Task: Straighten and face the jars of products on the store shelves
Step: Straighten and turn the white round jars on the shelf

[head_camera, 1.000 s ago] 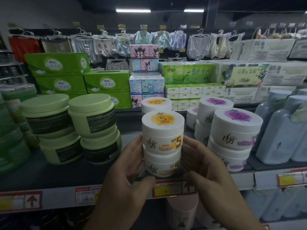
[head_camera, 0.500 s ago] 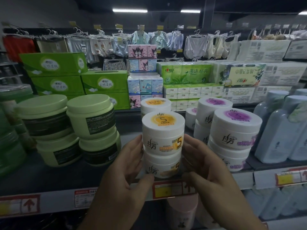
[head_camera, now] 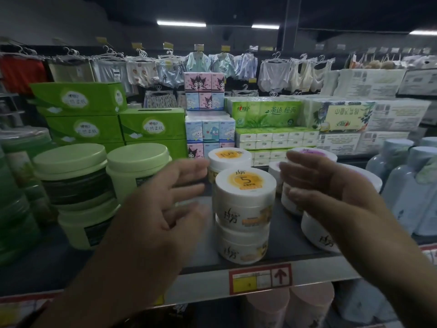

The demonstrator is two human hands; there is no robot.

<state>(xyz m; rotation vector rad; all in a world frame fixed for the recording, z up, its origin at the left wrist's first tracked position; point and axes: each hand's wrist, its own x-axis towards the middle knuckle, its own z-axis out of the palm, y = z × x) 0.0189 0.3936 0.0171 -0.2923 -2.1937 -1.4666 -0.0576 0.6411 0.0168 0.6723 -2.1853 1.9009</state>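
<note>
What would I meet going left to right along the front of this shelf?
From the left: pale green jars → left hand → orange-label jars → right hand → blue bottles.

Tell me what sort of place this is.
A retail shop, probably a general store: a price tag on the shelf edge, stacked jars, tissue packs behind, and clothes on hangers.
</note>
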